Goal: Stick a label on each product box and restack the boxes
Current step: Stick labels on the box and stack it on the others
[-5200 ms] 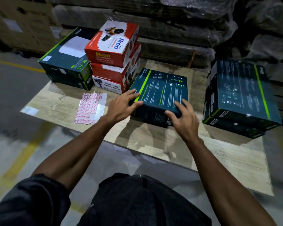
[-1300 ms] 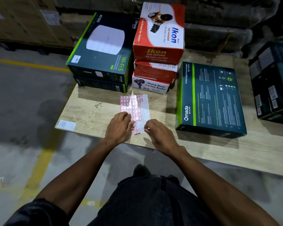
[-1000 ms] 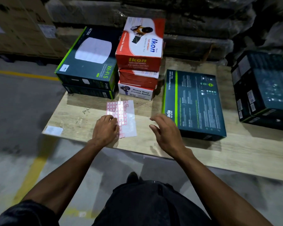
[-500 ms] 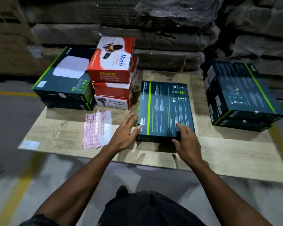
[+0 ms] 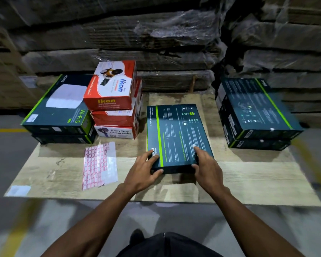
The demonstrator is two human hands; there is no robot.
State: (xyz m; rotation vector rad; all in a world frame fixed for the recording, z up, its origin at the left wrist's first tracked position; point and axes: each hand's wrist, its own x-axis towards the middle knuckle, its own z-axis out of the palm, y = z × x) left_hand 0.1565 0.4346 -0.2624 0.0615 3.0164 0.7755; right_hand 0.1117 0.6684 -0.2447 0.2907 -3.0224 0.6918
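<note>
Dark box (image 5: 176,134), centre frame, flat on worktop (image 5: 248,175). Left hand (image 5: 146,169) and right hand (image 5: 206,164) grip its near corners. Label sheet (image 5: 100,164) lower left.

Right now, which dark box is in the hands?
The flat dark box lying alone mid-board; both hands grip its near corners. The other dark boxes sit stacked in pairs, left and right, untouched.

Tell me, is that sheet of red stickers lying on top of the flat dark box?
No, the sticker sheet lies on the wooden board, left of the dark box.

Dark green-striped box (image 5: 176,134) flat on board
</note>
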